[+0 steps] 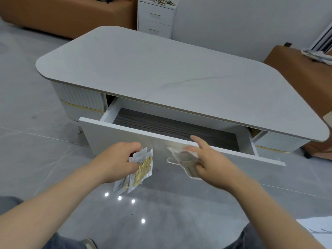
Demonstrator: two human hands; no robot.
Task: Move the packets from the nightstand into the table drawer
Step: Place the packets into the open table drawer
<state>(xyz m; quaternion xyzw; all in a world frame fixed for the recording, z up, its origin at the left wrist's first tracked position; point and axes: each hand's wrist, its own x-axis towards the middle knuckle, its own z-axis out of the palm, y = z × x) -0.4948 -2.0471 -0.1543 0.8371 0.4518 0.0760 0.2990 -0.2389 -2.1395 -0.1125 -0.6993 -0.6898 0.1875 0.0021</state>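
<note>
The low white table [161, 72] has its drawer [179, 128] pulled out, showing a dark wood-grain bottom with nothing visible in it. My left hand [116, 160] grips a fan of several white and yellow packets [142, 169] just in front of the drawer's front panel. My right hand [210, 160] holds a few pale packets [185, 160], its index finger stretched out over the drawer's front edge. The white nightstand [156, 17] stands beyond the table, with more packets [159, 0] piled on its top.
A brown sofa [68, 15] runs along the back left and a brown seat [305, 72] stands at the right of the table. Glossy grey floor tiles [36, 114] surround the table. My knees show at the bottom edge.
</note>
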